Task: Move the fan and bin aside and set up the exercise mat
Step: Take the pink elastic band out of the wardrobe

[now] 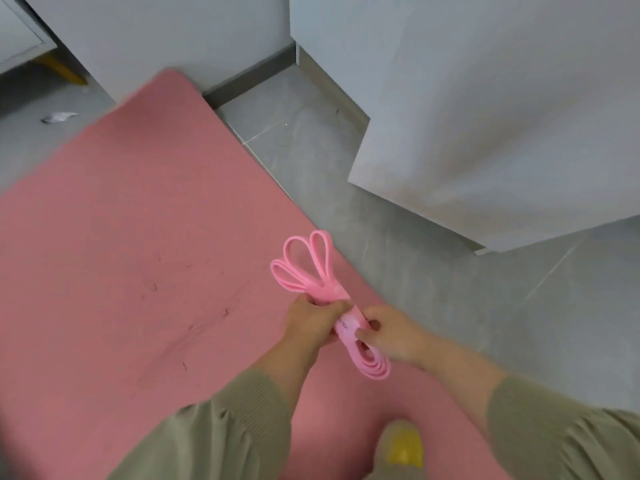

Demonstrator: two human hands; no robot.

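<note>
Gripping the coiled pink band point(309, 268), the left hand point(311, 322) curls round its middle; the right hand point(393, 336) pinches the lower loops. The exercise mat point(138, 237) lies flat below (fan, bin unseen). Loops should be released singly.

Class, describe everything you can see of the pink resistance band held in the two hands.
The pink resistance band is a flat, rubbery-looking strip folded into several loops, which fan out at the far end and hang bunched at the near end. A pale label with unreadable print shows at its middle. The left hand grips the middle; the right hand pinches it just below, over the edge of the pink exercise mat.
</note>
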